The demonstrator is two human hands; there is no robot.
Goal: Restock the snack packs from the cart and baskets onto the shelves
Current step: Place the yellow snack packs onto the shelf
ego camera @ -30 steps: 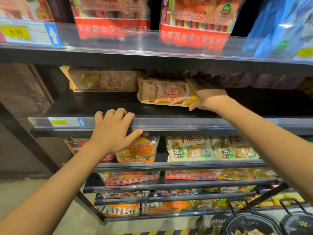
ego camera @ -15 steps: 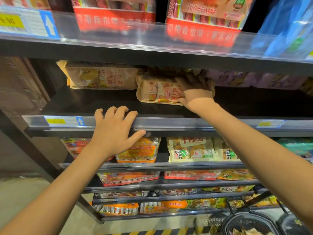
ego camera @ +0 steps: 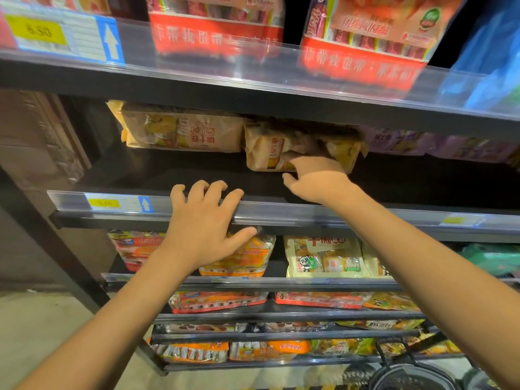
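A brown paper snack pack point(ego camera: 267, 149) lies deep on the middle shelf point(ego camera: 174, 175), right beside a matching brown pack point(ego camera: 183, 130) on its left. My right hand point(ego camera: 316, 178) reaches in over the shelf edge. Its fingertips touch the lower front of the pack, the thumb spread off to the left and nothing held in the hand. My left hand point(ego camera: 202, 220) holds the front rail point(ego camera: 351, 218) of that shelf, fingers curled over the top and thumb underneath.
Red snack bags point(ego camera: 363, 29) stand on the shelf above, and purple packs point(ego camera: 439, 144) lie to the right of the brown ones. Lower shelves carry orange and cream packs point(ego camera: 323, 257). A dark basket point(ego camera: 408, 375) sits at the bottom right.
My right hand moved from the pack's right end to its front, and the pack now sits farther back under the upper shelf. The left hand stayed on the rail.
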